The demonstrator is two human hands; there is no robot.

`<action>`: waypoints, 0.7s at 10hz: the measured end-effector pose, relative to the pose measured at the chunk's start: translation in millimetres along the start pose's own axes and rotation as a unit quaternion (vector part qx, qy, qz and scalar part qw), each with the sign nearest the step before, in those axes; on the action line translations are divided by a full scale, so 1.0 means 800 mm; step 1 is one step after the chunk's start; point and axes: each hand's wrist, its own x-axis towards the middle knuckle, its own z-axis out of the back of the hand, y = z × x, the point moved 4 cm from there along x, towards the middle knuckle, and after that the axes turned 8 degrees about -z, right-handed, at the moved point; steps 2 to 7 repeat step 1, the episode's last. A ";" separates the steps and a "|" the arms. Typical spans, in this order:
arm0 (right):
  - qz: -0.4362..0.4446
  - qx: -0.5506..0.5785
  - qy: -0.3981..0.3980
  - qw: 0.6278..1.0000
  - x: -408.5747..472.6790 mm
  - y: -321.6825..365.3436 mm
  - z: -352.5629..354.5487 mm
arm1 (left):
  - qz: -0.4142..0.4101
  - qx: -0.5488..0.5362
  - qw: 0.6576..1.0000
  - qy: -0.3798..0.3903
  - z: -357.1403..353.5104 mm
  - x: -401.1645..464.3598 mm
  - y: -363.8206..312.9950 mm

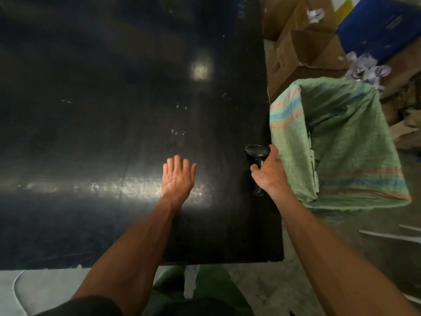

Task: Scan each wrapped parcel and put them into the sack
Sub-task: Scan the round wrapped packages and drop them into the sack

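A green woven sack (341, 142) with pink and blue stripes stands open just right of the black table (102, 133). White wrapped parcels (313, 160) show inside it along its left wall. My right hand (268, 172) grips a black handheld scanner (257, 153) at the table's right edge, next to the sack. My left hand (177, 179) hovers flat over the table, fingers spread, holding nothing. No parcel lies on the visible tabletop.
Brown cardboard boxes (303, 42) are stacked behind the sack, with a blue box (378, 26) and crumpled white wrapping (364, 67) at the far right. The table's near edge (159, 263) runs just in front of my body. Concrete floor lies below and to the right.
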 end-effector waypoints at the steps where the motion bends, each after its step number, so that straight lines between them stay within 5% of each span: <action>1: 0.017 0.011 -0.016 1.000 -0.015 -0.007 0.012 | -0.067 0.017 0.997 -0.025 0.002 0.005 -0.003; 7: 0.017 0.011 -0.016 1.000 -0.015 -0.007 0.012 | -0.067 0.017 0.997 -0.025 0.002 0.005 -0.003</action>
